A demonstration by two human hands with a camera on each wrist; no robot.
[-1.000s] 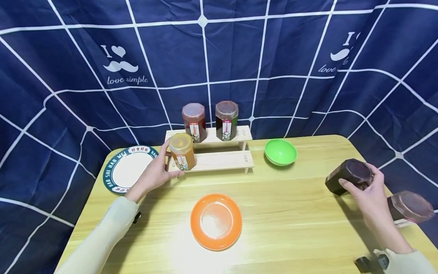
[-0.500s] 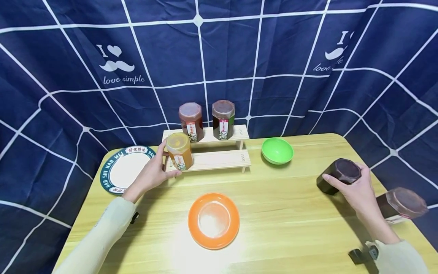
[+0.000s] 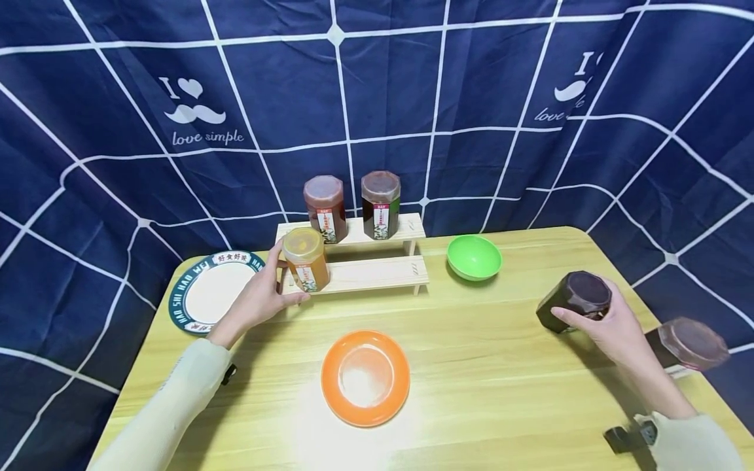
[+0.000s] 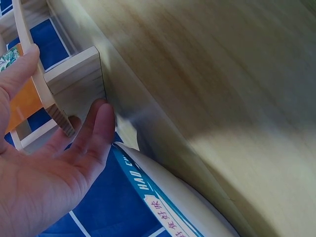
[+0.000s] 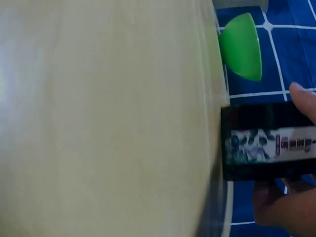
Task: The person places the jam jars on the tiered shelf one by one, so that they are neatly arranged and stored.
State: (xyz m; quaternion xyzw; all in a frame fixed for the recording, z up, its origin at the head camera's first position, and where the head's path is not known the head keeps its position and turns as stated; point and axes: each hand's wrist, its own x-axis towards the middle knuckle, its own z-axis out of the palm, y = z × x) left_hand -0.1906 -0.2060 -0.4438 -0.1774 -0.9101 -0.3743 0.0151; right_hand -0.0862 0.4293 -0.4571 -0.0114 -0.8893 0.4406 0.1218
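In the head view my right hand (image 3: pixel 615 327) grips a dark eight-sided jar (image 3: pixel 559 304) over the table's right side. Its thumb lies on the near side; the right wrist view shows a white label on the jar (image 5: pixel 264 148) and its base close to the tabletop. My left hand (image 3: pixel 259 301) is at the left end of a two-step wooden rack (image 3: pixel 377 275), thumb along the lower step's front edge. In the left wrist view its fingers (image 4: pixel 101 123) curl behind the board's end. An orange-yellow jar (image 3: pixel 312 268) stands on that step, close beside this hand.
A reddish jar (image 3: pixel 330 219) and a dark jar (image 3: pixel 377 219) stand on the upper step. Right of the rack is a green bowl (image 3: pixel 474 258). An orange plate (image 3: pixel 391 412) lies in front, a teal-rimmed plate (image 3: pixel 179 301) at left. Another jar (image 3: pixel 692 343) stands behind my right forearm.
My right hand has carried the dark jar a little to the left, nearer the green bowl. The left hand stays at the rack's end. The head view has shifted slightly.
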